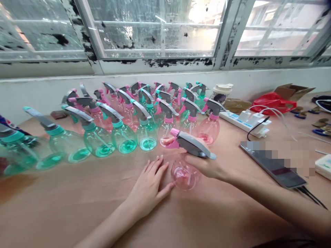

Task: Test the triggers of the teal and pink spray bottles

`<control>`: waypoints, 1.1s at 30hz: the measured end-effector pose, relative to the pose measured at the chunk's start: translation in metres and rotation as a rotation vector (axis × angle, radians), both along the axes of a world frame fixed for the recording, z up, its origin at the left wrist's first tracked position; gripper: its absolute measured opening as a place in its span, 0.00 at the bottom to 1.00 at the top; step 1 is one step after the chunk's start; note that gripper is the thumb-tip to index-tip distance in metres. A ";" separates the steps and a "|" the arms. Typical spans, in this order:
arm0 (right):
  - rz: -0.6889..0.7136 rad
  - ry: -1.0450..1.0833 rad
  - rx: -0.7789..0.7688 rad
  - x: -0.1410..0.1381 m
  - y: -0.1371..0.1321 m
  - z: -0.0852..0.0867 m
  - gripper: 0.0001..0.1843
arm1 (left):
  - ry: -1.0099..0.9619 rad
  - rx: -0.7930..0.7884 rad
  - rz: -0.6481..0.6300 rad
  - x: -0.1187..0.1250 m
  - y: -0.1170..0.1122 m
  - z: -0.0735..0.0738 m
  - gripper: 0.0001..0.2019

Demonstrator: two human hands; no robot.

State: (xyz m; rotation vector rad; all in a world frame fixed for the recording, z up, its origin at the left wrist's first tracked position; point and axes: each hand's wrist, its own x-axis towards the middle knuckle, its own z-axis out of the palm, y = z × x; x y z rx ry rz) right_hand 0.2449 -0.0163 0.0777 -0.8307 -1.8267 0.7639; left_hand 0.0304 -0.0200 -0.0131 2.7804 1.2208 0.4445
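My right hand (pixel 207 164) is wrapped round the neck of a pink spray bottle (pixel 184 174) with a grey and pink trigger head (pixel 190 143); the bottle stands on the brown table just in front of me. My left hand (pixel 150 186) lies flat on the table beside that bottle, fingers stretched out and thumb almost touching its base, holding nothing. Behind both hands stand rows of several green spray bottles (pixel 124 137) and pink spray bottles (pixel 210 125) with grey trigger heads.
A white power strip (pixel 245 120) with plugged cables lies at the right, with a dark phone (pixel 274 167) near it. A lidded cup (pixel 222 92), a red bag (pixel 274 102), a cardboard box (pixel 292 91) and small tools sit under the window wall.
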 end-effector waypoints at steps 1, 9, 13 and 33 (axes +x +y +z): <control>0.019 -0.012 -0.009 0.000 0.001 0.000 0.18 | -0.008 0.012 0.034 -0.001 0.000 -0.001 0.25; 0.067 0.041 -0.037 0.000 0.005 -0.004 0.07 | 0.018 0.039 0.045 -0.008 0.001 0.000 0.24; 0.050 0.068 0.018 -0.002 0.006 -0.007 0.07 | 0.033 0.037 0.048 -0.006 0.001 0.002 0.23; 0.011 0.026 -0.042 -0.003 -0.001 -0.008 0.02 | 0.050 0.026 0.038 -0.007 0.000 0.000 0.24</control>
